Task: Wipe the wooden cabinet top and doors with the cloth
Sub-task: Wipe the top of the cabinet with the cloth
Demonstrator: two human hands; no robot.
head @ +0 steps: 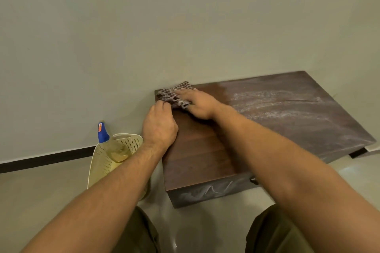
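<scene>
A low dark wooden cabinet stands against the wall. Its left part looks clean and brown; the right part of the top is grey with dust streaks. A checked brownish cloth lies bunched at the far left corner of the top. My right hand presses flat on the cloth, fingers spread over it. My left hand rests on the cabinet's left edge, its fingertips pinching the near corner of the cloth. The dusty front face shows below the top's near edge.
A spray bottle with a blue nozzle and yellowish liquid sits in a cream perforated basket on the floor left of the cabinet. A plain wall with a dark skirting strip runs behind. My knees show at the bottom.
</scene>
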